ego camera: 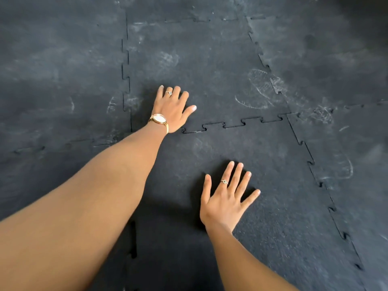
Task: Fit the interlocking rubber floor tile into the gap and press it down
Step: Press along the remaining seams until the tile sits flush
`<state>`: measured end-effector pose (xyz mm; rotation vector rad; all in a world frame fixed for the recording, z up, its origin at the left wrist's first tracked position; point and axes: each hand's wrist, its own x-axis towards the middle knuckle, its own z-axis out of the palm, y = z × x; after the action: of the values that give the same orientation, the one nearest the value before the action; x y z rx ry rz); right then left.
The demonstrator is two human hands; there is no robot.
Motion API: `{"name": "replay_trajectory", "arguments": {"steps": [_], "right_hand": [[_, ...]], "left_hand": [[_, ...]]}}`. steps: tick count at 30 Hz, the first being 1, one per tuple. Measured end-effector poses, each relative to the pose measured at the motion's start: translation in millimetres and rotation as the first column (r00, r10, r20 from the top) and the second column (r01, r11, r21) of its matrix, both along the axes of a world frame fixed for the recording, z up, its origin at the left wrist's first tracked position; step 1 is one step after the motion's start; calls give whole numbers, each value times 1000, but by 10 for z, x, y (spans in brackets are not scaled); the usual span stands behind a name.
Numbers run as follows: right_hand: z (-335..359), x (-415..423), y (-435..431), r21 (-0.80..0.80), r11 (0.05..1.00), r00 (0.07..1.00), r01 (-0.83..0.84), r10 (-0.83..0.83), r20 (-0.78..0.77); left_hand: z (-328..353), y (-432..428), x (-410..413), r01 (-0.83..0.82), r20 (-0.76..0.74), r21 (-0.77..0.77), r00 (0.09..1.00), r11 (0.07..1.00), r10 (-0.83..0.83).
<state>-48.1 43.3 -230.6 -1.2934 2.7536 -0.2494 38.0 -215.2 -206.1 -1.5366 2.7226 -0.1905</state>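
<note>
A black interlocking rubber floor tile [262, 156] lies flat in the near middle of the floor, its toothed edges meshed with the tiles around it. My right hand [225, 198] rests palm down on this tile, fingers spread, holding nothing. My left hand [171, 109], with a gold watch on the wrist, lies flat with fingers apart on the tile beyond, just past the toothed seam [241, 122] at the near tile's far left corner. My left forearm hides the tile's left edge.
Black rubber tiles cover the whole floor in view, marked with dusty shoe prints [258, 89]. Toothed seams run away on the left [126, 76] and down the right side [315, 164]. A short dark slot [133, 240] shows in the near-left seam.
</note>
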Motion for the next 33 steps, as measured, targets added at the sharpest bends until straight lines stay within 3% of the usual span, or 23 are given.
{"name": "replay_trajectory", "arguments": {"steps": [2,5,10,18,23,28,33], "right_hand": [[-3,-1,1,-24,1000,1000,9,-9,2],[7,3,-16,-22,1000,1000,15,-15,-5],[7,8,-14,-13,1000,1000,14,-13,1],[18,4,-17,-9,1000,1000,10,-9,17],[10,-6,-18,-6,1000,1000,7,-7,7],[-30,5,28,-63,998,1000,5,-7,-23],[96,538,-199,-51,986,981,158,-151,124]], "left_hand": [[127,-21,-82,-35,-103,-40,994,999,31],[143,94,-147,-114,-437,-55,896,992,78],[-171,272,-104,-62,-241,182,965,981,106],[-26,360,-137,-53,-148,176,986,983,79],[-101,978,138,-22,-117,231,992,973,50],[-136,1114,230,-190,-128,143,970,971,208],[-92,1090,225,-165,-115,194,975,967,190]]}}
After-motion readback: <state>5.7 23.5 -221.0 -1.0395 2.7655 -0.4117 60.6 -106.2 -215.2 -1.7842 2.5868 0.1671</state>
